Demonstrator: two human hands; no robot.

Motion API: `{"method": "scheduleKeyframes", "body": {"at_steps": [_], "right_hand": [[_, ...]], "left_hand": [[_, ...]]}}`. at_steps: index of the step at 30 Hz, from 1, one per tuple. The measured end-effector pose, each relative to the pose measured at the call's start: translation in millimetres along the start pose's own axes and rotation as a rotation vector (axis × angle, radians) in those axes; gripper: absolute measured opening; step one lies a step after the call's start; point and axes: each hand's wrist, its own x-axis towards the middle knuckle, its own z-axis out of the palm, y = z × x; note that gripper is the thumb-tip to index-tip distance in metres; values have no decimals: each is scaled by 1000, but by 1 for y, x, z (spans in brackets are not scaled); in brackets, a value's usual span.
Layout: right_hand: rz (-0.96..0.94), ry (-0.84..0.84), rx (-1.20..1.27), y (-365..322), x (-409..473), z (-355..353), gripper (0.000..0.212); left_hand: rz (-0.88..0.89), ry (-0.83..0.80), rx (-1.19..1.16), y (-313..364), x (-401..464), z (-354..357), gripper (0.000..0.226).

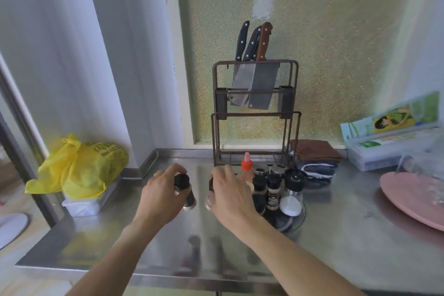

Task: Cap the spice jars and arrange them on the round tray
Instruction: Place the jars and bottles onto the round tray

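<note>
Gripping a dark-capped spice jar (pixel 185 191), the left hand (pixel 163 192) has fingers curled round the jar's top, approx. centre of the steel counter (pixel 336 235); jar leans a little, base on the counter. Right hand (pixel 230 197) sits just at 3 o'clock of the left, fingers curled down over a second jar (pixel 209 196), of which only a dark top edge and pale lower body show at the hand's 9 o'clock side; cap status of that jar: cannot tell. Round tray (pixel 296 222), dark glass, lies at 3 o'clock of the right hand, touching-close. On tray: several capped jars (pixel 272 191) w/ black lids, a white-filled grinder (pixel 293 196) w/ black top at the tray's 3 o'clock side, two chrome-lidded jars (pixel 277 169) at 12 o'clock, and an orange-capped squeeze bottle (pixel 246 168) at approx. 11 o'clock; whether the bottle stands on the tray or just behind it is unclear. Knife rack (pixel 255 115) stands at 12 o'clock of the tray against the window, three knives in it. Folded cloths (pixel 314 156) at rack's 4 o'clock. Pink plate (pixel 408 202) far at 3 o'clock. Yellow bag (pixel 81 170) on a clear box, far at 9 o'clock. Both jars in hand are off the tray.
</note>
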Motion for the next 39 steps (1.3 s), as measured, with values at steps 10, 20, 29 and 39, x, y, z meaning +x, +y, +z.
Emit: {"method": "scheduleKeyframes", "body": {"at_steps": [10,20,29,39], "right_hand": [[173,259,57,94,-29,-116,42],[271,139,62,158,-66,-91,36],[268,58,101,167,-66,-59,42],[235,79,117,166,-60,-43,40]], "left_hand": [[378,32,-179,140,21,-12,38],[473,-242,-74,183,11,57,35],[471,-376,88,162,5,82,40],[480,-378,86,150,-3,98,36]]}}
